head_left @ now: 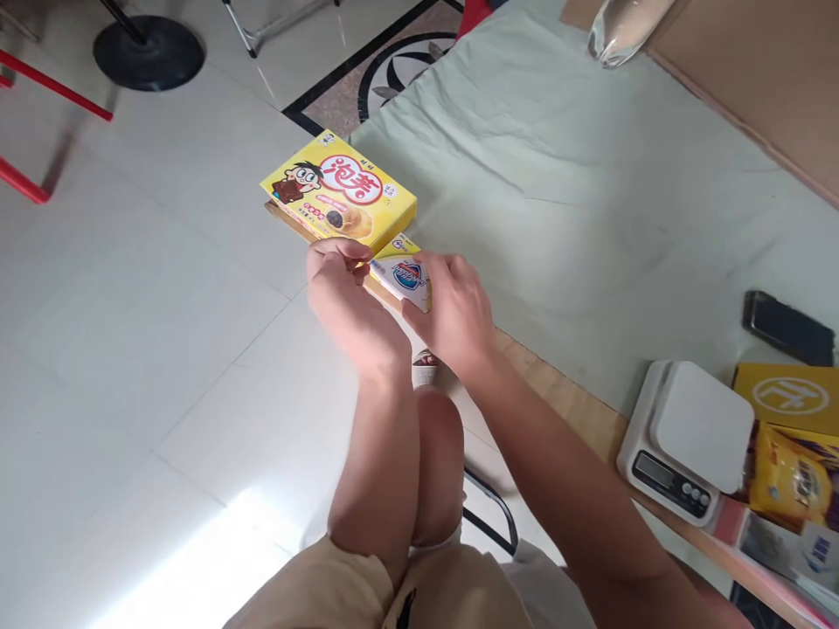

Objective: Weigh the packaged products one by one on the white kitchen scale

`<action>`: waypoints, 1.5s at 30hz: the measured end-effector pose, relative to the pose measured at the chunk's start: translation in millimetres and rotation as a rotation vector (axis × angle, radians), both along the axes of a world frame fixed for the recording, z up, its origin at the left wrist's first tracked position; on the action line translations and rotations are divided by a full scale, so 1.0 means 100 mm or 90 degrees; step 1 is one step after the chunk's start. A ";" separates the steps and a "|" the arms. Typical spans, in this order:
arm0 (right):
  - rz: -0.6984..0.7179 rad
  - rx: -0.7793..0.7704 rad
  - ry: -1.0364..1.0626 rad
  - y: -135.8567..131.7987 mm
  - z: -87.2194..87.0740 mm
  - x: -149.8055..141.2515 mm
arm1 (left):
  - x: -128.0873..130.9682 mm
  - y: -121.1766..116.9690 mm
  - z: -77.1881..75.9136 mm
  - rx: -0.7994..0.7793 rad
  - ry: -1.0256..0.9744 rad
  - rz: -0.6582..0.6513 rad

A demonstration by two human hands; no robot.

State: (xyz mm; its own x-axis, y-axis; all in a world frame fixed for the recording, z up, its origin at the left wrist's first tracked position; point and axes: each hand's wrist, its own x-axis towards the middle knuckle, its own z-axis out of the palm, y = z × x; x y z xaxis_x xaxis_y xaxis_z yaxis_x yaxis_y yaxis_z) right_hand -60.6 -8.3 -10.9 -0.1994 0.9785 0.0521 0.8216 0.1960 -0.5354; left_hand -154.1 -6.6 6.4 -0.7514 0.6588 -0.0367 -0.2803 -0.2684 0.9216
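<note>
Both my hands hold a small white and yellow packet (405, 275) with a blue and red logo, over the table's near-left corner. My left hand (341, 293) pinches its left end with the fingers curled closed. My right hand (455, 310) grips its right side, fingers wrapped round it. Just beyond the packet lies a yellow snack box (337, 196) with a cartoon figure and red lettering, flat on the corner of the table.
A pale green cloth (557, 175) covers the wooden table. A white kitchen scale (688, 441) stands at the right, with yellow snack bags (790, 476) beside it and a black phone (786, 328) behind. A clear plastic bottle (622, 31) lies at the far edge. White floor tiles lie to the left.
</note>
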 end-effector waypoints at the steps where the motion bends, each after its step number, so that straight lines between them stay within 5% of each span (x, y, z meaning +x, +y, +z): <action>1: -0.021 0.005 0.004 -0.04 0.01 0.06 | 0.04 0.00 0.00 0.006 -0.001 -0.013; 5: -0.162 0.064 0.033 -0.40 0.14 0.64 | 0.39 -0.02 0.06 0.015 0.016 -0.142; 12: -0.496 0.184 -0.036 -1.39 0.37 1.84 | 1.50 -0.34 0.05 0.031 0.170 -0.773; 16: -0.611 0.128 -0.016 -1.70 0.33 2.23 | 2.11 -0.58 0.01 0.075 0.239 -0.930; 21: -0.678 0.068 0.005 -1.75 0.22 2.56 | 2.65 -0.71 -0.10 0.077 0.279 -0.946; 25: -0.657 0.050 -0.007 -1.79 0.21 2.63 | 2.85 -0.72 -0.16 0.070 0.333 -0.912; 31: -0.595 0.079 -0.003 -2.01 0.20 2.57 | 2.85 -0.66 -0.16 0.151 0.481 -0.784; 37: -0.570 0.125 0.015 -2.03 0.16 2.56 | 2.83 -0.59 -0.17 0.129 0.527 -0.819; 45: -0.593 0.065 0.044 -1.86 0.11 2.60 | 2.87 -0.56 -0.20 0.155 0.590 -0.885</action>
